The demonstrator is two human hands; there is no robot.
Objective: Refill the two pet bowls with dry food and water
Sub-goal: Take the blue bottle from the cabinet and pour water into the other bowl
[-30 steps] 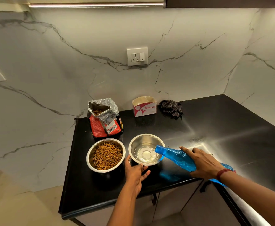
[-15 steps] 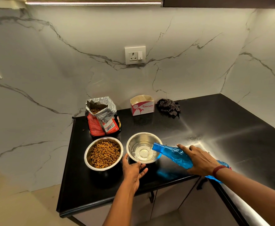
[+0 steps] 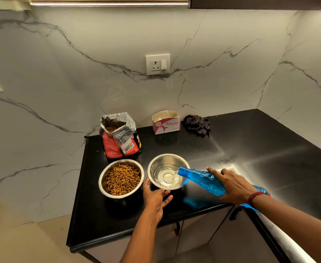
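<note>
Right hand [image 3: 235,186] wrapped over tilted blue bottle [image 3: 203,179], mouth above water bowl [image 3: 167,158], left hand [image 3: 155,198] spread, fingers straight, touching its near side

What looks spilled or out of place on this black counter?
Little. A small speck, perhaps stray kibble, lies on the black counter left of the red foil food bag. The blue plastic bottle looks crumpled near the right hand gripping it.
</note>
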